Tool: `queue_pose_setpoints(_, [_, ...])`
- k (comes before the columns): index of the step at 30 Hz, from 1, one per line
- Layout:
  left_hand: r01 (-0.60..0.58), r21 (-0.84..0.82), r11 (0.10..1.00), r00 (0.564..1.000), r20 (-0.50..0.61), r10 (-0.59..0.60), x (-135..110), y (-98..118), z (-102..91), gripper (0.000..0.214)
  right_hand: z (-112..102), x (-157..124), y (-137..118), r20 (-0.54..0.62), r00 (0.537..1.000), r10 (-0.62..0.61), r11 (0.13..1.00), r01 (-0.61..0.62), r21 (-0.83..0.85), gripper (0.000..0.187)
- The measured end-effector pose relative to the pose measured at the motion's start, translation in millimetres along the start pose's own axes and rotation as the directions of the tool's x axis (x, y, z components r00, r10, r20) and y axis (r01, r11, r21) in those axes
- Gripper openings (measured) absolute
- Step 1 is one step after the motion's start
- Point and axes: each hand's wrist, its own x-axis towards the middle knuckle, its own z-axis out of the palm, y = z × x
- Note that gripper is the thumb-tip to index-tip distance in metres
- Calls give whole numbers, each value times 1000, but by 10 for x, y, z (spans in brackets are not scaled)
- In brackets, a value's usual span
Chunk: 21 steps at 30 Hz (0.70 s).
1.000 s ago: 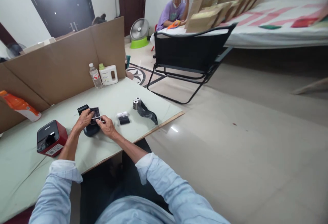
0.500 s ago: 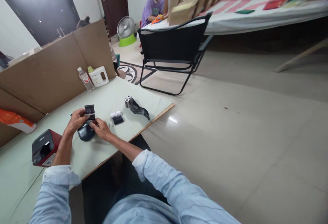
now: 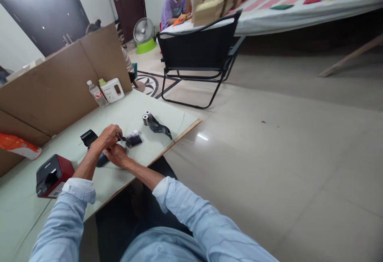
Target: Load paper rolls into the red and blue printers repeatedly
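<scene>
Since the earlier frame, the left hand (image 3: 109,137) has crossed over the right hand (image 3: 117,155) toward the right corner of the desk (image 3: 170,110). A red-and-black box (image 3: 54,176) stands left of a dark device (image 3: 102,160), which sits near the front edge, half hidden beneath the hands. The left pinches a dark strip (image 3: 123,138) beside a white roll (image 3: 133,133); the right's grasp cannot be told.

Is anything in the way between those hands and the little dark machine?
Nothing visible is. The left hand and right hand are close to the small, dark, rounded plastic machine, hiding part of it. The white roll with a black strip lies off to the right.
</scene>
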Motion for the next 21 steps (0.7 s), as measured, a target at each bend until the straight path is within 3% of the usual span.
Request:
queue_pose_setpoints(6, [16,-42,999,999,53,-14,36,39,89,34,60,24,27,-1,1000,13,999,-13,-52,19])
queue_pose_setpoints(10, [35,-74,997,988,154,-24,39,108,9,45,81,36,37,7,1000,13,999,-12,-50,18])
queue_pose_setpoints(13, [99,-77,992,984,156,-87,47,199,-66,54,87,36,45,16,1000,15,1000,-15,-26,14])
queue_pose_setpoints(17, [173,-41,984,980,107,-168,110,384,-89,46,88,22,78,1,1000,13,1000,-13,28,13])
queue_pose_setpoints(21, [210,73,975,962,161,-220,224,551,-11,40,72,24,88,-58,998,-22,992,28,122,11])
